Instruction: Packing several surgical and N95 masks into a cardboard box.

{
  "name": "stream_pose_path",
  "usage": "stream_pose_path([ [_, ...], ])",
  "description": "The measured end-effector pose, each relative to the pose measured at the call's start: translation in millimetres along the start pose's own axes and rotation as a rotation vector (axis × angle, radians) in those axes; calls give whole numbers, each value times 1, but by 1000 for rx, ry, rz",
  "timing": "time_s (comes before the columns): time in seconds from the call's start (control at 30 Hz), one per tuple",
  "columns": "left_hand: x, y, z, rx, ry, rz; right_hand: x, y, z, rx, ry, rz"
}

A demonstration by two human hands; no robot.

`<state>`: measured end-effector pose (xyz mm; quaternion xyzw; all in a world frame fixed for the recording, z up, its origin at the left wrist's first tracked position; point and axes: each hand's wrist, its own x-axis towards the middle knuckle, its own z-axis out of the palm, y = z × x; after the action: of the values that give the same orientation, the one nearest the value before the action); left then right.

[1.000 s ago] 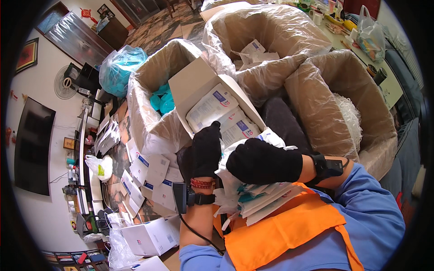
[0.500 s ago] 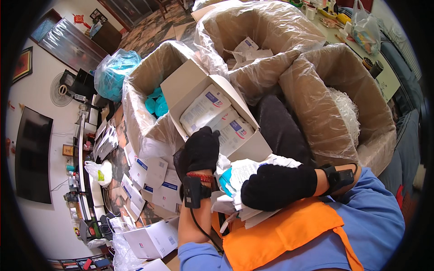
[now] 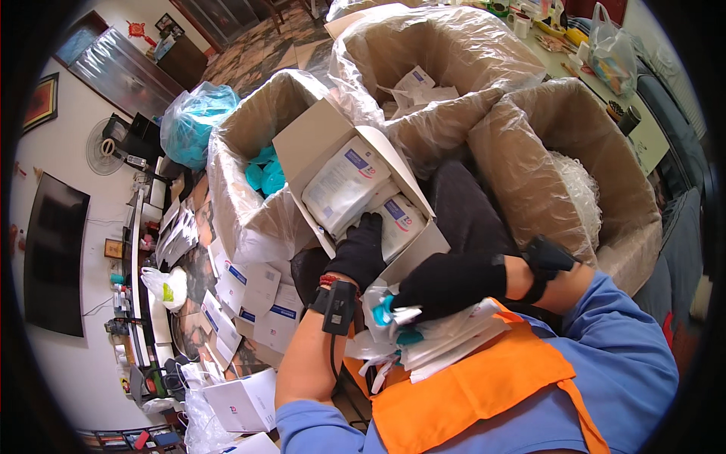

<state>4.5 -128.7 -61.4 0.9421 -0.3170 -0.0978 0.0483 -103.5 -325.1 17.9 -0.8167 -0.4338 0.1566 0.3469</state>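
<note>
A cardboard box [image 3: 420, 244] stands open in front of me, holding white plastic-wrapped packets [image 3: 344, 184] with blue labels. My left hand [image 3: 360, 253], in a black glove, reaches over its near edge. Its fingers are stretched out, the tips at the gap between two packets. My right hand [image 3: 452, 287], also gloved in black, is closed at my lap on a crumpled white wrapper [image 3: 376, 312] with teal material showing; the exact grip is partly hidden. Beneath that hand lies a pile of flattened white wrappers [image 3: 457, 342], over an orange cloth [image 3: 484, 382].
Plastic-lined cartons stand around the box: one with teal items [image 3: 265, 174], one with white papers [image 3: 423, 94], one with clear stringy plastic [image 3: 576, 193]. White cartons [image 3: 242, 401] and flat boxes [image 3: 276, 314] lie at the left. A teal-filled bag [image 3: 195, 125] stands beyond.
My left hand has moved forward and right, deeper into the box between the packets. My right hand has shifted slightly left and up, and the crumpled wrapper beneath it has changed shape.
</note>
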Motion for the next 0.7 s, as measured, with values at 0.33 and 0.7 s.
stream_pose_path([
  [0.33,-10,-7,-70,-159,-42,-88,-12,-12,-50,266,216,-19],
  [0.7,-32,10,-100,-425,617,95,38,41,-74,-300,529,246],
])
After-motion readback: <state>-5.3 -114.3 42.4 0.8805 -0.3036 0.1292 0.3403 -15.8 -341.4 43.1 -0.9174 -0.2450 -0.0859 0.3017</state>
